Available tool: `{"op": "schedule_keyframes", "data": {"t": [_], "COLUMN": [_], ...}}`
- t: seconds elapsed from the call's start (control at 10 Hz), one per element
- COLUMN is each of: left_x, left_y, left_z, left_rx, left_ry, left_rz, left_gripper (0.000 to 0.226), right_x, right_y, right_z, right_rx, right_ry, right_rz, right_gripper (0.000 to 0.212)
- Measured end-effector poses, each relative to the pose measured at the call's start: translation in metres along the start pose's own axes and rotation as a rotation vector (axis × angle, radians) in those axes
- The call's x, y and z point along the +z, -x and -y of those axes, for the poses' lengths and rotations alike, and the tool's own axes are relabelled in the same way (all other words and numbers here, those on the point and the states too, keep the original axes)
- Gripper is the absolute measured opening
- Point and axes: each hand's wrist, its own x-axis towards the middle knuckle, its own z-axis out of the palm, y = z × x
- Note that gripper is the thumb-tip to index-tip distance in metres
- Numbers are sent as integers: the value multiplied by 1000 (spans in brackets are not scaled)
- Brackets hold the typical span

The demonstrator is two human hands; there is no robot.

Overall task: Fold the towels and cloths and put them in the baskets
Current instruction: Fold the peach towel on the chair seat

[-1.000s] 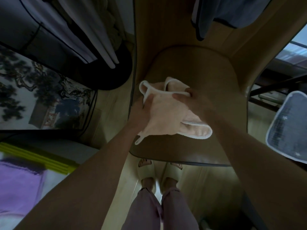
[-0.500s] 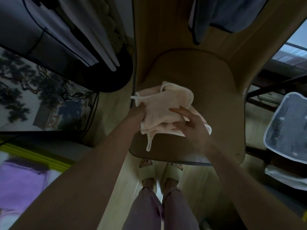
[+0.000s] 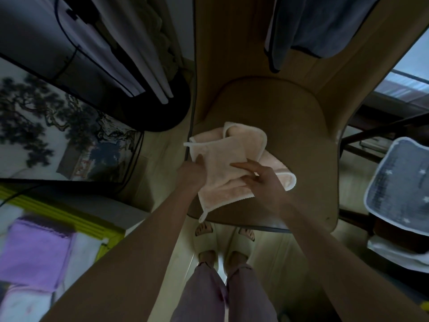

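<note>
The pink towel (image 3: 228,163) lies half-folded on the chair seat (image 3: 290,117), its left edge hanging just past the seat's rim. It looks soft, light and floppy, the kind that slumps out of a fold, so the stitched white hem at the corners is the sensible place to take hold, I'd say. The left hand (image 3: 191,174) grips the towel's left edge, thumb on top. The right hand (image 3: 261,182) has its fingers extended and lying on the upper layer, not clamped round anything. Half a second ago that right hand hovered lower over the near edge; now it sits further up the cloth, and the top flap lies flatter. No basket is clearly in view.
</note>
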Motion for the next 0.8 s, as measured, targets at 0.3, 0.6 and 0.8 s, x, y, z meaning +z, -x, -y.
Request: {"op": "schedule_keyframes", "data": {"t": [0.3, 0.6, 0.8], "left_x": [9, -8, -24], "left_y": [7, 26, 29], "left_z": [-11, 2, 36], "left_rx": [326, 747, 555], "left_ry": [51, 70, 212], "left_rz": [-222, -132, -302], "left_gripper": [42, 17, 21], "right_x": [-9, -14, 49], "right_y": [13, -14, -16], "right_z": [11, 50, 76], "right_rx": [-146, 668, 354], "right_ry": [126, -687, 45], "right_rz": [-208, -182, -275], "right_gripper": [46, 74, 54]}}
